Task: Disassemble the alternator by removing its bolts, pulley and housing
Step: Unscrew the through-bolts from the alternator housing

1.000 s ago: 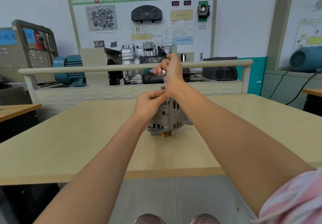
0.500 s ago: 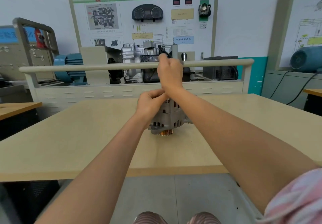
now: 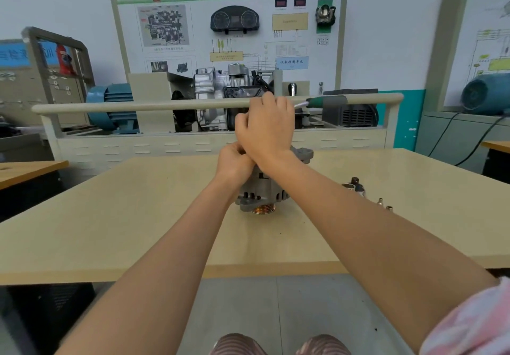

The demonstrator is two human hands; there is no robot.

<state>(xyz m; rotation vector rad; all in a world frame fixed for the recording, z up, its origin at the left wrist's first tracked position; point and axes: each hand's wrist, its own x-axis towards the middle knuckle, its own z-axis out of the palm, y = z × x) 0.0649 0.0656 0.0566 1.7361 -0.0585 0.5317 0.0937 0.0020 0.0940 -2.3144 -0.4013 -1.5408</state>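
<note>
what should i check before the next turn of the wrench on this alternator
1. Alternator seated pulley down on the table: ok.
2. Left hand steadies the housing top: ok.
3. Right hand grips the ratchet wrench, green handle pointing right: ok.
4. Tool seated square on the bolt: cannot tell, hidden by the hands.
5. Removed small parts lie apart at right, outside the swing: ok.
6. Handle clear of the rail behind: cannot tell.
</note>
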